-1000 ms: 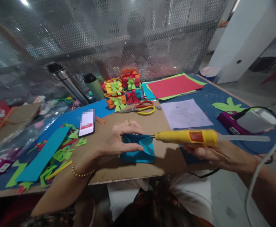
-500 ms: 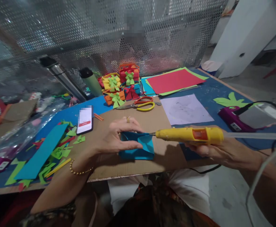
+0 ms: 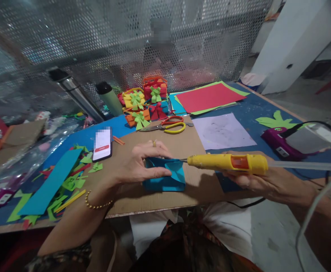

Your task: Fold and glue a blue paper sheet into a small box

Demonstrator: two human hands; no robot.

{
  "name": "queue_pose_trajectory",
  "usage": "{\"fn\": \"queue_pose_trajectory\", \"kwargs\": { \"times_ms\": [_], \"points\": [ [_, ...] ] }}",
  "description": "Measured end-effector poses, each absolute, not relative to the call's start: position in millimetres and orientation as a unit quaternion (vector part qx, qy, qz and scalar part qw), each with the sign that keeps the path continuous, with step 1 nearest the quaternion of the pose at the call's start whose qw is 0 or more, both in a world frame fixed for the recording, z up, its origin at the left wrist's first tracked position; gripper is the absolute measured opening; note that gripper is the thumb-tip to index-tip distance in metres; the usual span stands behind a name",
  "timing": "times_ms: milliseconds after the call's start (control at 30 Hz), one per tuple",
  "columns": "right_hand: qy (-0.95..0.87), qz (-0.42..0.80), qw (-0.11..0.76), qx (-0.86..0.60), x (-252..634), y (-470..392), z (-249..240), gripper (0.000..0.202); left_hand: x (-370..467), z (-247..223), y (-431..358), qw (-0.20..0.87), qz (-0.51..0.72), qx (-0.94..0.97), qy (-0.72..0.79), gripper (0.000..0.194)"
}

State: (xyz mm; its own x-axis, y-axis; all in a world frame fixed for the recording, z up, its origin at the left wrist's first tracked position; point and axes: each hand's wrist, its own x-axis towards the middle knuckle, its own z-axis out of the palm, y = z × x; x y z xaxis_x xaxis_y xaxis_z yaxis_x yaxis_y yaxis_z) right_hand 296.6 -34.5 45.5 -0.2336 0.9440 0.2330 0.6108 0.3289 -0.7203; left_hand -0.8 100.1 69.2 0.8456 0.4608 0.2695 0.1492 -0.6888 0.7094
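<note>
A small folded blue paper box (image 3: 165,184) rests on the brown cardboard sheet (image 3: 131,202). My left hand (image 3: 145,162) is closed on its left side, thumb at the near wall and fingers behind the far wall. In my right hand (image 3: 247,181) is a yellow glue gun (image 3: 216,162), gripped from below and pointing left. Its metal nozzle touches or nearly touches the box's upper right edge; I cannot tell which. A clear glue stick (image 3: 298,164) sticks out of the gun's back end.
Scissors (image 3: 173,126) lie beyond the box, with small paper bags with bows (image 3: 137,100) behind them. Left are a phone (image 3: 102,145), paper scraps (image 3: 74,181) and a steel flask (image 3: 77,94). Right are a lilac sheet (image 3: 224,130), coloured paper (image 3: 210,97) and a purple power strip (image 3: 278,143).
Almost nothing differs. Both hands, the box and the glue gun stay in nearly the same place, with only a slight shift of the view.
</note>
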Motion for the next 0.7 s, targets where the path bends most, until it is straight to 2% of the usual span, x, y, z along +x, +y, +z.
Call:
{"fn": "queue_pose_trajectory", "kwargs": {
  "times_ms": [100, 300, 433, 533, 700],
  "points": [
    [-0.731, 0.307, 0.337, -0.508, 297.4, -36.4, 44.7, 0.049, -0.5, 69.3, 100.1, 0.361, 0.220, 0.888, 0.182, 0.027],
    [-0.666, 0.360, 0.441, -0.482, 295.2, -38.5, 32.0, 0.049, 1.2, 69.3, 99.9, 0.375, 0.225, 0.880, 0.185, 0.024],
    [-0.620, 0.335, 0.494, -0.509, 279.1, -26.6, 30.5, 0.049, 3.0, 65.8, 100.0, 0.398, 0.243, 0.864, 0.190, 0.026],
    [-0.591, 0.317, 0.514, -0.535, 257.9, -8.9, 32.5, 0.038, 4.0, 61.8, 100.2, 0.435, 0.260, 0.838, 0.203, 0.030],
    [-0.629, 0.315, 0.509, -0.497, 228.8, 14.4, 31.1, 0.022, 6.4, 58.6, 97.0, 0.488, 0.258, 0.798, 0.242, 0.029]
  ]
}}
